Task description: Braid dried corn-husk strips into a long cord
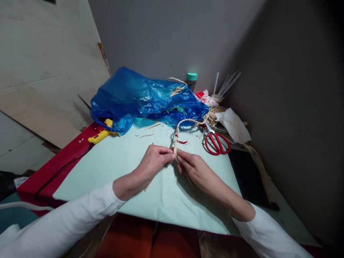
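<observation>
A pale braided cord (176, 140) runs toward me from the basket of fibres, curving over the pale green cloth. My left hand (156, 157) pinches its near end between thumb and forefinger. From the other side my right hand (194, 165) closes on the same end, its fingertips meeting those of the left. A short red tie (181, 142) wraps the cord just beyond my fingers, with a loose tail lying to the right. Loose strands at the cord's end are partly hidden by my hands.
A blue plastic bag (150, 98) spreads across the back. Red-handled scissors (217, 142) lie right of the cord, near a basket of straw-like strips (213, 118). A yellow glue gun (100, 134) with a black cable sits left. A dark flat board (248, 175) lies at right.
</observation>
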